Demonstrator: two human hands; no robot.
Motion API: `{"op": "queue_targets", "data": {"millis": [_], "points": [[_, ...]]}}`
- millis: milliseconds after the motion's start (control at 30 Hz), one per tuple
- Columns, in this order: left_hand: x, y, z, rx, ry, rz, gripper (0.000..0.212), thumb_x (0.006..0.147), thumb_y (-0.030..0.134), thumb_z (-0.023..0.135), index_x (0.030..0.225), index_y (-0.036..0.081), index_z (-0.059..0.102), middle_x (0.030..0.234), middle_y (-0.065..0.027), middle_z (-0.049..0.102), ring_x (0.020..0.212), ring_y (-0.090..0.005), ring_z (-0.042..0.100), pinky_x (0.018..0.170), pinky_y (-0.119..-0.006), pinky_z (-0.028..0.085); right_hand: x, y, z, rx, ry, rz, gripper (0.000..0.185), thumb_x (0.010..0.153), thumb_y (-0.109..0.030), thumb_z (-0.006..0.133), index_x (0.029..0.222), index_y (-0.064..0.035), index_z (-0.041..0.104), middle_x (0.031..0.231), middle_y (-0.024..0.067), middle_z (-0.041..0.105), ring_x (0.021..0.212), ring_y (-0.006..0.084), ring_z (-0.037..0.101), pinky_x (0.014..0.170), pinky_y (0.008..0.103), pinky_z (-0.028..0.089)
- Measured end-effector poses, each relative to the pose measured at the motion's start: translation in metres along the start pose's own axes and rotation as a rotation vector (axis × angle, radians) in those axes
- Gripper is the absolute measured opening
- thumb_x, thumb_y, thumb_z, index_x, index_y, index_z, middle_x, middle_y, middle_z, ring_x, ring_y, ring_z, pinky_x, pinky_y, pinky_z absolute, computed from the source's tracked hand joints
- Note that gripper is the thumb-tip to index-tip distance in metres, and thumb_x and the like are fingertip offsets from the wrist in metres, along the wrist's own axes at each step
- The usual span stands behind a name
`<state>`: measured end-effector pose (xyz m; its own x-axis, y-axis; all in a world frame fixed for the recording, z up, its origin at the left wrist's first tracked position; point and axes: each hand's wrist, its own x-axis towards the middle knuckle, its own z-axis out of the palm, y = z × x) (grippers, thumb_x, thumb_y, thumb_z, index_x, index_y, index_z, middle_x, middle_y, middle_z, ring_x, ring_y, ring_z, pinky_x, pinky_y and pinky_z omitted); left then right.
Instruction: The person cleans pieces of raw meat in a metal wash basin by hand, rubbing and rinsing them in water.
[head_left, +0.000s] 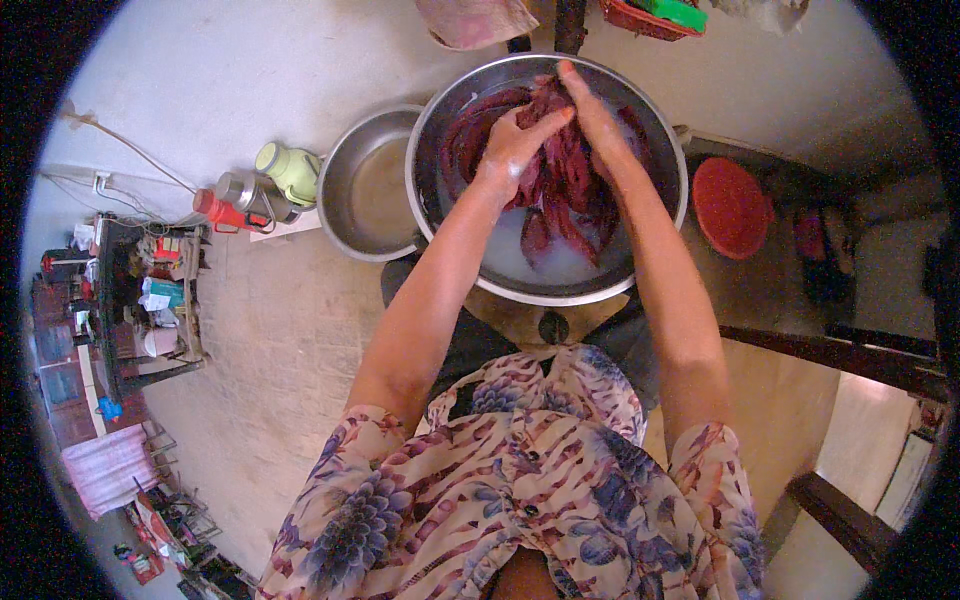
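Observation:
A large round metal basin (491, 289) holds cloudy, soapy water and a bunched dark red cloth (570, 176). Over the far half of the basin, my left hand (517, 142) grips a part of the cloth, with its thumb and fingers around the folds. My right hand (592, 120) is close beside it, pressed along the right side of the same lifted bunch, its fingers pointing away from me. The lower folds of the cloth hang into the water. Whether the right fingers close around the cloth is hard to see.
A second metal basin (334, 217) touches the left side. Beyond it stand a light green jug (292, 169), a metal container (251, 193) and a red flask (225, 211) by the wall. At the right is a red plastic basin (731, 208); a red basket (649, 22) lies ahead.

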<state>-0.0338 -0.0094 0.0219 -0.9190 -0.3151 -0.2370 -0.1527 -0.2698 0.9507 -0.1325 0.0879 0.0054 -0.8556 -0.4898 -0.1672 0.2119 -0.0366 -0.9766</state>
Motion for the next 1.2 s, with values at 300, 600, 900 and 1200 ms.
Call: {"op": "queue_targets", "data": {"millis": [300,600,900,1200], "points": [[0.008,-0.005,-0.017,-0.57,0.002,0.015,0.027,0.078,0.013,0.068,0.101,0.0,0.063,0.098,-0.0103,0.066,0.086,-0.0222,0.064,0.081,-0.035,0.051,-0.047,-0.012,-0.018,-0.015,-0.249,-0.079,0.065,0.079,-0.048,0.067,0.127,-0.0063,0.052,0.114,0.0102,0.061,0.103,0.0216,0.059,0.095,0.0368,0.043],[0.006,-0.003,-0.018,-0.606,0.009,-0.137,0.033,0.085,0.029,0.063,0.111,0.008,0.061,0.111,-0.0081,0.064,0.102,-0.0246,0.06,0.092,-0.04,0.047,-0.037,-0.022,0.003,0.149,0.194,-0.21,0.031,0.086,-0.024,0.061,0.109,-0.0027,0.063,0.101,0.0064,0.066,0.089,0.0175,0.06,0.083,0.0298,0.045],[0.015,-0.032,-0.031,-0.698,-0.221,-0.211,0.03,0.09,0.036,0.057,0.107,0.011,0.06,0.105,-0.006,0.064,0.098,-0.0214,0.06,0.086,-0.039,0.05,-0.063,-0.011,0.06,-0.854,0.321,-0.881,0.025,0.088,-0.028,0.058,0.079,-0.0049,0.056,0.069,0.0198,0.058,0.063,0.038,0.059,0.055,0.0452,0.046],[0.023,-0.034,-0.03,-0.635,-0.189,-0.043,0.035,0.094,0.038,0.047,0.116,0.011,0.056,0.112,-0.007,0.061,0.102,-0.0236,0.058,0.092,-0.04,0.047,-0.068,-0.019,0.064,-0.815,0.365,-0.725,0.041,0.084,-0.044,0.06,0.095,-0.005,0.059,0.099,0.0246,0.063,0.083,0.0378,0.064,0.06,0.0492,0.051]]}}
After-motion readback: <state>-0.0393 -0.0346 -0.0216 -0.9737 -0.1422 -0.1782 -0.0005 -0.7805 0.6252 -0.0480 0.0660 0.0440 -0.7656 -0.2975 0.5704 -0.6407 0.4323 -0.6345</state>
